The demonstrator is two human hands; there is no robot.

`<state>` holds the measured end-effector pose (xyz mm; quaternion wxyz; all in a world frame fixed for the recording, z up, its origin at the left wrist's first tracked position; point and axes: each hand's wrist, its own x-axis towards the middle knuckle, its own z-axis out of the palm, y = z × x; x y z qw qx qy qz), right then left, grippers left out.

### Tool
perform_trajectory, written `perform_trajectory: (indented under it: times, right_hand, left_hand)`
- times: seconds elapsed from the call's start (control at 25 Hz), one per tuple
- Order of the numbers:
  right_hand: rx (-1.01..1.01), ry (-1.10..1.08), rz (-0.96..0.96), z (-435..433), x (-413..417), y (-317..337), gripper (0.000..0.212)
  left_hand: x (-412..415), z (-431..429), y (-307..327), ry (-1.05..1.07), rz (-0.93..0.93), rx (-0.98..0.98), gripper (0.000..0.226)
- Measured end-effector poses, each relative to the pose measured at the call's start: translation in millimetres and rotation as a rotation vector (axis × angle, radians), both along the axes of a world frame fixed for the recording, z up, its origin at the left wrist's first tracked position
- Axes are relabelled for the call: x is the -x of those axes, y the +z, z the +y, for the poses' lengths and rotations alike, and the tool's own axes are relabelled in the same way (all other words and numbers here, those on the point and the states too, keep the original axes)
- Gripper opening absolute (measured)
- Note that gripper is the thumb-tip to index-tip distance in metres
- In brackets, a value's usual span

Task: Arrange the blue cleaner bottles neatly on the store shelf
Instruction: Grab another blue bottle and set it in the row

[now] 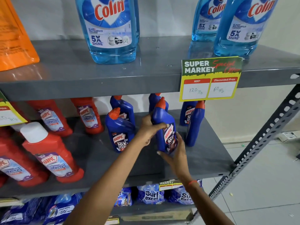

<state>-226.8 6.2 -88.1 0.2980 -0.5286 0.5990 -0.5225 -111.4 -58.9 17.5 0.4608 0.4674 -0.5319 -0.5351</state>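
I hold a dark blue Harpic cleaner bottle [164, 127] with a red cap upright over the middle grey shelf [203, 159]. My left hand [149, 129] grips its upper body from the left, and my right hand [176, 151] cups its base from the right. Another blue bottle [119, 132] stands just left of it, with a second one [124, 109] behind. At the right, one blue bottle [194, 124] stands turned sideways, with one more [186, 113] behind it. A further blue bottle [154, 99] is partly hidden behind the held one.
Red Harpic bathroom cleaner bottles [50, 151] fill the shelf's left side. Light blue Colin bottles [112, 30] stand on the upper shelf, with a price tag [209, 78] hanging from its edge. Surf Excel packs [151, 194] lie below. A slotted metal upright [259, 148] bounds the right.
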Motion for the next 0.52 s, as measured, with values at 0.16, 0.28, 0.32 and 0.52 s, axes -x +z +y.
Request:
perform_trajectory:
  times: [0.16, 0.28, 0.32, 0.52]
  right_hand:
    - [-0.149, 0.034, -0.067, -24.2, 18.3, 6.3, 0.074]
    - [-0.14, -0.02, -0.077, -37.0, 16.5, 7.4, 0.063]
    - [-0.145, -0.02, -0.075, -40.9, 15.3, 5.8, 0.064]
    - [-0.13, 0.0, 0.052, -49.0, 10.7, -2.6, 0.059]
  left_hand:
    - [-8.4, -11.7, -2.9, -0.232, -0.042, 0.073, 0.056]
    - [-12.2, -22.8, -5.2, -0.208, -0.077, 0.087, 0.065]
    - [-12.9, -23.7, -5.9, -0.187, -0.084, 0.092, 0.066]
    - [-18.6, -23.2, -20.5, -0.093, -0.098, 0.108, 0.063]
